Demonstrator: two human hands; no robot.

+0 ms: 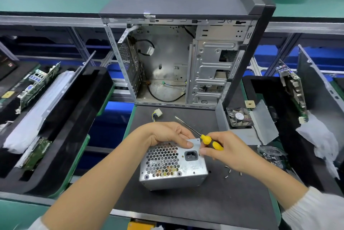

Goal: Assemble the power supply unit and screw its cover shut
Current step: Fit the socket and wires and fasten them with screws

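The left hand [167, 134] curls over the power supply unit [174, 164]'s far top edge, the right hand [222, 150] beside it pinching the screwdriver [206, 139]; this stiff, probably weighty steel box is best held by its solid edges.

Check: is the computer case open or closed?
Open: the computer case has no side panel on the near side, exposing its bare metal interior and loose cables.

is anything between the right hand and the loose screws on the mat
Nothing visible. The screws lie on bare mat just below the right hand, which holds the screwdriver. The power supply, gripped by the left hand, sits off to the side.
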